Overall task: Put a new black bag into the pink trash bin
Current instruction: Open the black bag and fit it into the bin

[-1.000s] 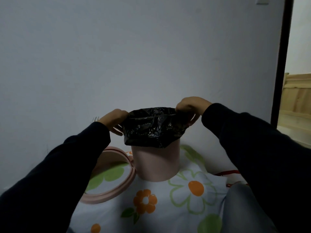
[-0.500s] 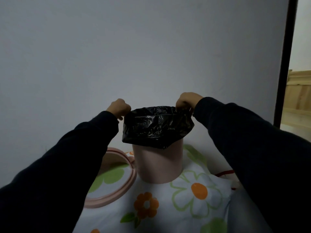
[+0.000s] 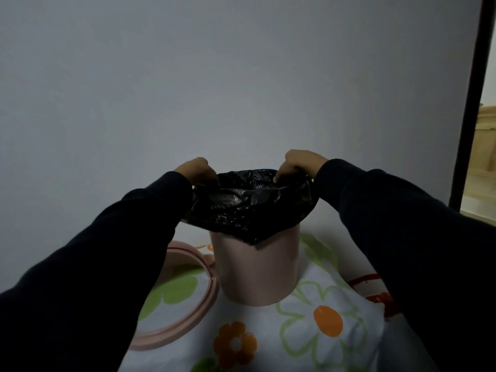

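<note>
A round pink trash bin (image 3: 256, 269) stands upright on a flowered cloth. A crinkled black bag (image 3: 249, 208) is draped over its mouth and hangs down the outside of the rim. My left hand (image 3: 194, 169) pinches the bag's edge at the left side of the rim. At the right side, my right hand (image 3: 299, 163) grips the bag's edge with curled fingers. Both arms are in dark sleeves. The inside of the bin is hidden by the bag.
A pink ring-shaped lid (image 3: 185, 312) lies flat on the flowered cloth (image 3: 322, 326) left of the bin. A plain grey wall (image 3: 214, 76) rises close behind. A dark door frame (image 3: 472, 103) and a wooden piece (image 3: 487, 146) stand at the right.
Both hands have shifted along the rim toward the bin's far side, and the bag's edge sits lower over the bin.
</note>
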{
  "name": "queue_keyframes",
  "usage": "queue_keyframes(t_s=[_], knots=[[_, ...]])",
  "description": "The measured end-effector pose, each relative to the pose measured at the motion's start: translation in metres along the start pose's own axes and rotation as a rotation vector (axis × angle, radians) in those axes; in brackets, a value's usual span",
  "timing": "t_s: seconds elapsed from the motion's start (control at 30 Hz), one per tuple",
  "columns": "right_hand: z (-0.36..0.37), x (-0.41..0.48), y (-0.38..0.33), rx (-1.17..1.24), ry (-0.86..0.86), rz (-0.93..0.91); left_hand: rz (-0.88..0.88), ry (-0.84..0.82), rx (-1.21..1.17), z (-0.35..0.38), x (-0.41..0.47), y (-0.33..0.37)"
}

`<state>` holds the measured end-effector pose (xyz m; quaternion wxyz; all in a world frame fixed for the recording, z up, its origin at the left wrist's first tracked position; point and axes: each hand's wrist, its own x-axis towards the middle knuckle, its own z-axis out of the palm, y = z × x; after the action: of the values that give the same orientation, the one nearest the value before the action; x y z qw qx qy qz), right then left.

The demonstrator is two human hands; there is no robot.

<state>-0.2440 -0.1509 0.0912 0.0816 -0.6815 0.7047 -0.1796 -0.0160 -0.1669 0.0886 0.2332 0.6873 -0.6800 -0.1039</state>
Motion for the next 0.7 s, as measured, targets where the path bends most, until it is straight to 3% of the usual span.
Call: queue_keyframes(t_s=[0.17,0.27,0.53,0.7], knots=[[0.010,0.026,-0.002,-0.026,0.107,-0.029,0.059,0.030,-0.026,0.007,0.018,0.003],[0.014,0.032,-0.002,-0.054,0.079,-0.023,0.102,0.068,0.005,0.012,0.021,-0.005],[0.021,0.044,-0.001,-0.079,0.007,-0.060,0.097,-0.114,0.192,0.014,0.024,-0.002],[0.021,0.053,-0.003,-0.083,0.027,-0.068,0.134,-0.098,0.219,0.006,0.033,0.009]])
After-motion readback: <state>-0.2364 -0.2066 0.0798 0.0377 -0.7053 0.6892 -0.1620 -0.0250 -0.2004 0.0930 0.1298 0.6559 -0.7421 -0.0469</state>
